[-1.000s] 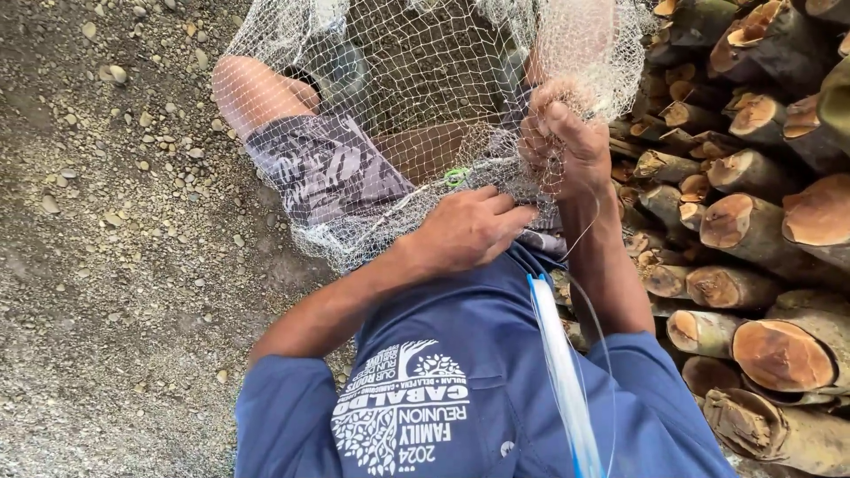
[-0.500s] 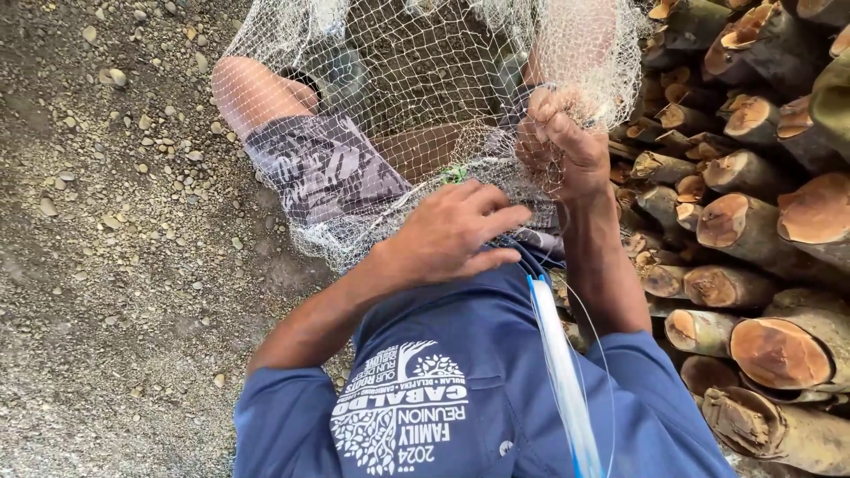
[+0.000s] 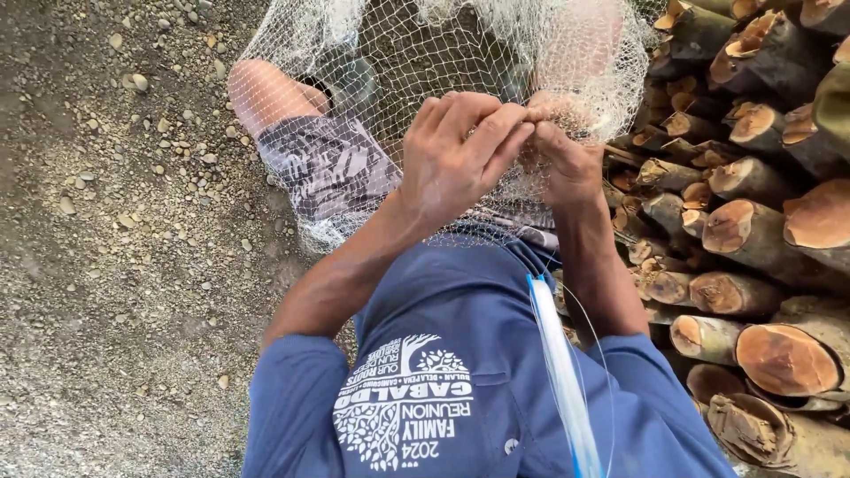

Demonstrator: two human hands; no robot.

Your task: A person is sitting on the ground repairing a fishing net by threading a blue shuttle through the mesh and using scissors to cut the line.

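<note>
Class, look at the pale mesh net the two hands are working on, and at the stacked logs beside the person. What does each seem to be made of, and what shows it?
Pale mesh net: probably thin translucent synthetic line, slightly glossy, knotted into small open meshes. Stacked cut logs: raw wood, matt, with rough bark and orange-brown sawn ends.

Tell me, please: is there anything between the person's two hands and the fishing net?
Nothing visible stands between. The left hand and the right hand are both already on the net, fingertips meeting and pinching the mesh above the lap. The blue-and-white tool lies lower, against the shirt, clear of them.
</note>
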